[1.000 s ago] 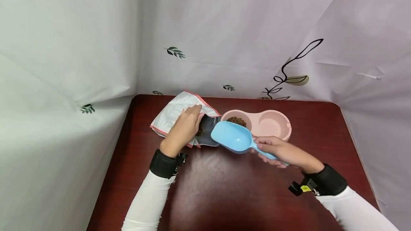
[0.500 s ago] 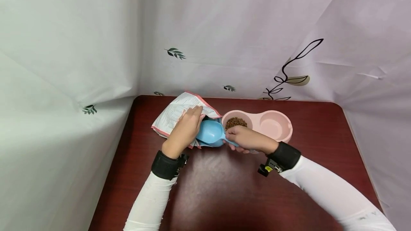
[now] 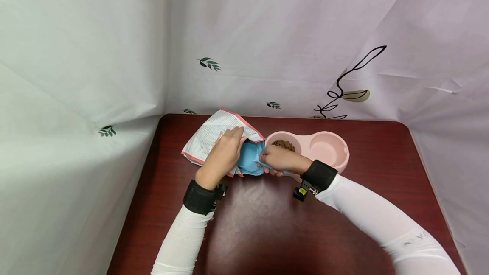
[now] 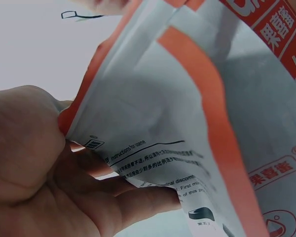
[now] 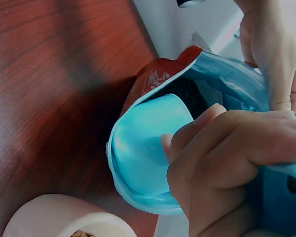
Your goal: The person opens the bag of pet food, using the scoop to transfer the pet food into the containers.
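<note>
A blue scoop (image 3: 248,157) lies with its bowl inside the mouth of a white and red printed bag (image 3: 208,137). My right hand (image 3: 282,159) grips the scoop's handle. With its fingers on the bag's upper side, my left hand (image 3: 225,150) holds the opening apart. The left wrist view has that hand's thumb and fingers around the bag's red edge (image 4: 86,79). In the right wrist view the scoop's bowl (image 5: 148,143) sits within the bag's rim, and dark contents show behind it. The scoop's front end is hidden inside the bag.
Right beside the bag stands a pink double bowl (image 3: 304,144). Brown kibble (image 3: 284,144) lies in its left compartment; the right compartment (image 3: 324,150) shows a bare pink bottom. Everything is on a dark red wooden table (image 3: 259,224), with pale hanging sheets around its back and sides.
My right hand has moved left with the scoop, from in front of the pink bowl into the bag's mouth, and the scoop has gone deeper. My left hand has stayed on the bag.
</note>
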Action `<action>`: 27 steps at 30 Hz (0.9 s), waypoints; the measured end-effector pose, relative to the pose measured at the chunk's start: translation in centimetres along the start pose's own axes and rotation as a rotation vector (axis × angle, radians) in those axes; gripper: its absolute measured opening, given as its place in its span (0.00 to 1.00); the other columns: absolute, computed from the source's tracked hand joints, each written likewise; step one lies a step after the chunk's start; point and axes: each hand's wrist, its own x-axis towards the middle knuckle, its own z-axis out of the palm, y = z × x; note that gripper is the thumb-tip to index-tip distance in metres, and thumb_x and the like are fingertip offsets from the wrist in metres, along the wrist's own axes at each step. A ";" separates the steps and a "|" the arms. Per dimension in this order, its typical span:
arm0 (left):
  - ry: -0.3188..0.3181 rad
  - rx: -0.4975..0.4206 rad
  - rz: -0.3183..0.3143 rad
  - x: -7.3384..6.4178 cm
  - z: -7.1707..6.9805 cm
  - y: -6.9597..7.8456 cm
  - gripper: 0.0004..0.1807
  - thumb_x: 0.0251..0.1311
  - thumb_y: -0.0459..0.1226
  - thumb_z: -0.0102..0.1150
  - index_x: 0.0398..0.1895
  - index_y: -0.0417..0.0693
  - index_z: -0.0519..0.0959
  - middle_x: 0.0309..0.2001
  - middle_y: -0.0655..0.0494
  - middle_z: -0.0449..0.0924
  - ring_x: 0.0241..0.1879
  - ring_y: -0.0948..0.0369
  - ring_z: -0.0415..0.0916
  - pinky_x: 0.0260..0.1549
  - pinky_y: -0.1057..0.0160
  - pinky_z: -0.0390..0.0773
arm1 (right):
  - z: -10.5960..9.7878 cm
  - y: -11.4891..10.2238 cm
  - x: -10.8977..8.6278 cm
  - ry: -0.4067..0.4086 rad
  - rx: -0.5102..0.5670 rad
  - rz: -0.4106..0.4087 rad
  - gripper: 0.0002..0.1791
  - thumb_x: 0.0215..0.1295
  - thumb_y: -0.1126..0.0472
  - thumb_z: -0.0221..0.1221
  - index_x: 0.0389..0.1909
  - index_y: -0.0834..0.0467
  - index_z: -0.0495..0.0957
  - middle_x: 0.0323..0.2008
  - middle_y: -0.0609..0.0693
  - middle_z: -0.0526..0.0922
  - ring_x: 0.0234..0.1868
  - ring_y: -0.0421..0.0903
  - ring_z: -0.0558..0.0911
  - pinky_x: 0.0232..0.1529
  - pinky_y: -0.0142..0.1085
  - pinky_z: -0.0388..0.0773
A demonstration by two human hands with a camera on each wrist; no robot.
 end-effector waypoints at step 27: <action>0.003 0.028 0.005 -0.2 0.1 0.4 0.20 0.73 0.39 0.48 0.61 0.36 0.74 0.60 0.37 0.76 0.61 0.41 0.70 0.59 0.36 0.68 | 3.2 3.4 3.1 0.080 0.289 -0.136 0.21 0.79 0.61 0.38 0.34 0.74 0.70 0.19 0.50 0.69 0.08 0.37 0.57 0.08 0.28 0.58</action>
